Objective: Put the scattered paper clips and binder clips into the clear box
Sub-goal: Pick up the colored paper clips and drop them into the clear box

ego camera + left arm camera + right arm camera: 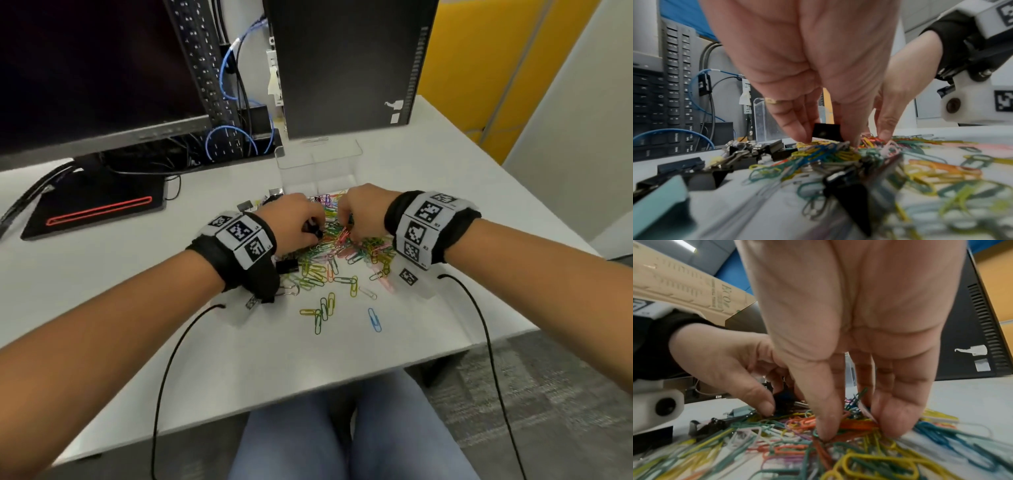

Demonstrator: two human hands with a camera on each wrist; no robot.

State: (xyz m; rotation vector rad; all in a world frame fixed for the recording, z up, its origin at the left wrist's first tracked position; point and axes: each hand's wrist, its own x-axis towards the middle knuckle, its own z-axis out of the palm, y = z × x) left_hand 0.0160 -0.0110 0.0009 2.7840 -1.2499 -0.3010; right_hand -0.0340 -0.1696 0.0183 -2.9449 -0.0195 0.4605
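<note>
A heap of coloured paper clips (342,253) lies mid-table, with black binder clips (286,265) along its left side. The clear box (318,161) stands empty just behind the heap. My left hand (317,230) reaches down over the heap's left part. In the left wrist view its fingertips (797,133) pinch a black binder clip (826,131) just above the pile. My right hand (346,229) is close beside it. The right wrist view has its thumb and fingers (824,426) closing on a bunch of paper clips (855,424) that still lies in the heap.
A monitor (85,68) with its black base (96,209), an upright keyboard (205,58) and blue cables (233,137) stand at the back left. A black computer tower (346,65) rises behind the box. The table's front edge (308,387) is near my lap.
</note>
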